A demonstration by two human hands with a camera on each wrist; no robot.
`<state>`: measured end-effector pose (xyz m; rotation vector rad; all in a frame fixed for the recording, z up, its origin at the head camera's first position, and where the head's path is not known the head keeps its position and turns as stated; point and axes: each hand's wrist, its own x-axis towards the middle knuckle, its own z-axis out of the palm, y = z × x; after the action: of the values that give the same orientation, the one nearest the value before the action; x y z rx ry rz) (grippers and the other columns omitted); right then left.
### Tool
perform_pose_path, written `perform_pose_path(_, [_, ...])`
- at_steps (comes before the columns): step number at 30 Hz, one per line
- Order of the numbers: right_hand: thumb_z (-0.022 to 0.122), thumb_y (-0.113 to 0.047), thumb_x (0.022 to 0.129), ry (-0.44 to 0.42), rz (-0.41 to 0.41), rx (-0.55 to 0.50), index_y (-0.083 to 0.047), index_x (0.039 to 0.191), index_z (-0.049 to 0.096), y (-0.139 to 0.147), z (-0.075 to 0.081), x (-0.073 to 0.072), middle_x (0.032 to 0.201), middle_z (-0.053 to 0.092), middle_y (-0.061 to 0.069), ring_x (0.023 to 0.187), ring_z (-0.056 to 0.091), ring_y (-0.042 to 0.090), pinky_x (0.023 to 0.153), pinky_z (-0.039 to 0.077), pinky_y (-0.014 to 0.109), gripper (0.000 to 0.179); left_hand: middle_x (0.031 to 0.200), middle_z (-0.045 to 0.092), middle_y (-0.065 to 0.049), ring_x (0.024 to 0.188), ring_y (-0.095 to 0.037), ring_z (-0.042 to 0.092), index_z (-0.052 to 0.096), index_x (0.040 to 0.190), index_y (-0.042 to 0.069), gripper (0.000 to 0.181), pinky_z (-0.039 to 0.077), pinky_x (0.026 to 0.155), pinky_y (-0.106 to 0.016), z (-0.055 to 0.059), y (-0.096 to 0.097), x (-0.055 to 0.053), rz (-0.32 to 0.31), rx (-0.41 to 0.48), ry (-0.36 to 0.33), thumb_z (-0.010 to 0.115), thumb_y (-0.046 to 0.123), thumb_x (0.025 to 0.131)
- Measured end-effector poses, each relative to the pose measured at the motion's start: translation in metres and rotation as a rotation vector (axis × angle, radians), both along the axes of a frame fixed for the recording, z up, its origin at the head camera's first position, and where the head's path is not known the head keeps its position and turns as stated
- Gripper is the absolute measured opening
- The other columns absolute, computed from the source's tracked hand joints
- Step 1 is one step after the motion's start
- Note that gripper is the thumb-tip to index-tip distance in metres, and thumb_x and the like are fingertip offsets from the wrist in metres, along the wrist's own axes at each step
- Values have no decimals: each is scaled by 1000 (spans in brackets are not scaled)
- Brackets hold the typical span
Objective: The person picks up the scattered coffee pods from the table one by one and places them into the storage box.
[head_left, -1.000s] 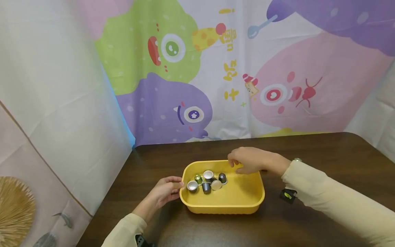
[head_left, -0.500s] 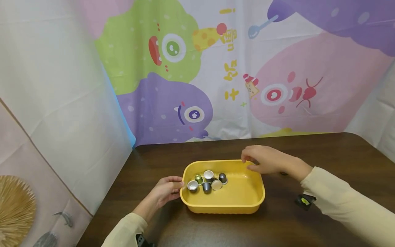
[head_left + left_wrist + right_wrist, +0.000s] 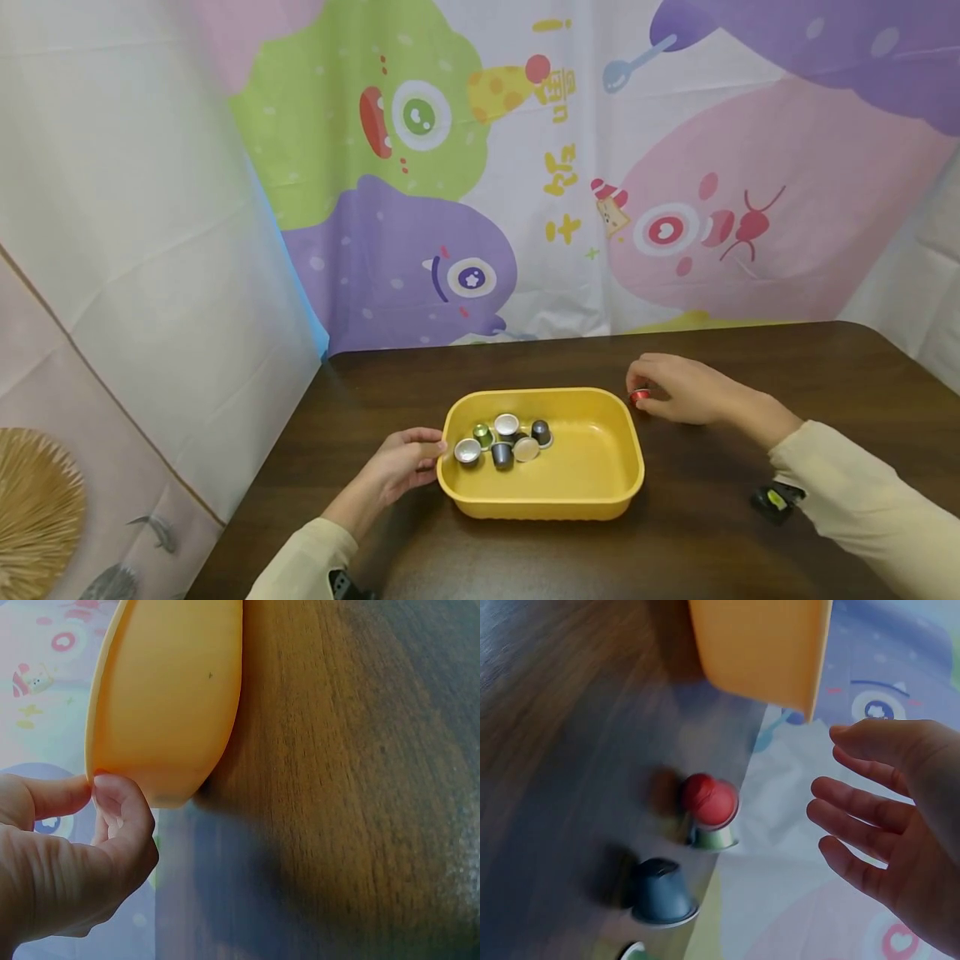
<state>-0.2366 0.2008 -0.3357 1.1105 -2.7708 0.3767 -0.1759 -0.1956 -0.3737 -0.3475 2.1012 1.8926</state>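
A yellow plastic basin (image 3: 540, 508) stands on the dark wooden table, with several coffee capsules in its left half, among them a green one (image 3: 482, 434) and a dark one (image 3: 502, 456). My left hand (image 3: 408, 464) pinches the basin's left rim between thumb and finger, as the left wrist view shows closely. Just past the basin's right rim, my right hand (image 3: 682, 390) hovers over a red capsule (image 3: 639, 396). In the right wrist view its fingers (image 3: 862, 817) are spread and hold nothing, apart from the red capsule.
Beside the red capsule in the right wrist view are a pale green capsule (image 3: 714, 838) and a dark blue one (image 3: 664, 894), with another cut off at the lower edge. A cartoon-printed cloth (image 3: 555, 275) hangs behind the table.
My right hand has moved right, from over the basin's back right part to the table beyond its rim, where the red capsule now shows. The left hand and basin stay in place.
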Motion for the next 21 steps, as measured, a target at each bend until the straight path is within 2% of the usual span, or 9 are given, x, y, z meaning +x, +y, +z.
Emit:
perform_pose_path(6, [77,-15,82,-4,-34,-20,-15,95,64,15,-6,-3,91,62,-2,83,56,12,76,52,32,18,89,61,-4,74,-12,58,52,122,-9,31,54,69,-26,0,0,0,0,0,0,58,4,94])
perform_pose_path(13, [77,-15,82,-13,-78,-15,-15,95,64,35,-18,-9,92,61,-4,80,55,7,69,50,28,18,91,61,-6,75,-12,57,52,122,-9,32,55,70,-27,0,1,0,0,-4,-5,58,4,94])
perform_pose_path(21, [78,-15,80,17,-128,11,-12,93,65,49,-26,-11,90,62,-2,83,60,14,72,52,36,19,92,61,-6,76,-13,58,52,121,-8,30,55,71,-28,1,1,0,-4,-6,-5,58,3,94])
